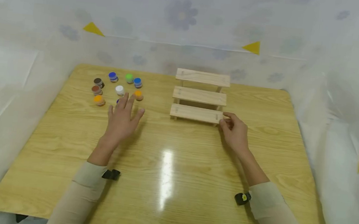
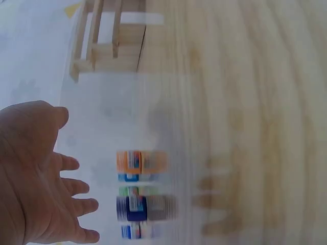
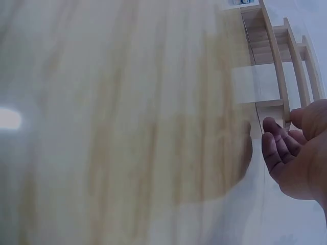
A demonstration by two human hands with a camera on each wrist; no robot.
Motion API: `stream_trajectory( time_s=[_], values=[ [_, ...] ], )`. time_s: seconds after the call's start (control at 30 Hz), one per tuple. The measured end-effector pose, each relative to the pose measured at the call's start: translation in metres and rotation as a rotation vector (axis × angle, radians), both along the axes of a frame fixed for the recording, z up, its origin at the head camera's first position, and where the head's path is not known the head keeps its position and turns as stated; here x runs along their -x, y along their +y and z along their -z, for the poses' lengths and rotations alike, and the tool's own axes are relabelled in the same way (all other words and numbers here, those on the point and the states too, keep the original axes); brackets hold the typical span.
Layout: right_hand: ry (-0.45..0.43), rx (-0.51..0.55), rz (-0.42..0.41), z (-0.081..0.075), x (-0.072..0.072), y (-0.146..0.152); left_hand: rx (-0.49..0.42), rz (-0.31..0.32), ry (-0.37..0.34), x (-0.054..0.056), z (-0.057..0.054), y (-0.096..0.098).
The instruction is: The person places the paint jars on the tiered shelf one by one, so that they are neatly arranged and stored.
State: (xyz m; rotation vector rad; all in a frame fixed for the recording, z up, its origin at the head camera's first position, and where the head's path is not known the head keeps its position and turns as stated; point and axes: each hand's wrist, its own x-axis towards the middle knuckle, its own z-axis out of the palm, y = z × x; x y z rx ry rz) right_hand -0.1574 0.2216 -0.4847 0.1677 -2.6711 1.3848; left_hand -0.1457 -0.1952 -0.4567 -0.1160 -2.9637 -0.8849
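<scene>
Upper left of the frame, lidded jars point(image 1: 119, 90), loose on the counter point(image 1: 151, 134), as yet unshelved; just below, left hand point(image 1: 121, 119), spread, holding nothing; right of upper centre, three-tiered stand point(image 1: 199, 96), already upright, pinched at lower right by right hand point(image 1: 236, 132).

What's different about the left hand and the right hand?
The left hand has its fingers spread, but the right hand has its fingers curled. The left hand is near the little jars, holding nothing; the right hand holds one end of the wooden stand. Both are bare and come from light sleeves.
</scene>
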Motion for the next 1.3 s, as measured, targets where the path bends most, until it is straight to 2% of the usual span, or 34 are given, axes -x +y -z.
stream_trajectory(
  time_s=[0.17,0.27,0.37,0.5,0.77,1.03,1.3],
  values=[
    [0.009,0.011,-0.018,0.000,0.001,0.001,-0.064,-0.066,0.009,0.004,0.003,-0.024],
    [0.002,0.015,-0.015,0.001,0.001,0.001,-0.133,-0.100,-0.002,0.009,0.005,-0.036],
    [-0.009,0.040,-0.014,0.002,0.002,0.002,-0.225,-0.121,-0.021,0.013,0.008,-0.044],
    [-0.007,0.063,-0.020,0.006,0.003,0.005,-0.290,-0.131,-0.047,0.019,0.012,-0.051],
    [-0.010,0.118,-0.027,0.009,0.004,0.007,-0.343,-0.152,-0.038,0.028,0.021,-0.055],
    [-0.037,0.098,-0.009,0.010,0.004,0.006,-0.302,-0.160,0.007,0.036,0.024,-0.058],
    [-0.023,0.098,-0.014,0.011,0.006,0.009,-0.319,-0.151,0.015,0.037,0.029,-0.058]
  ],
)
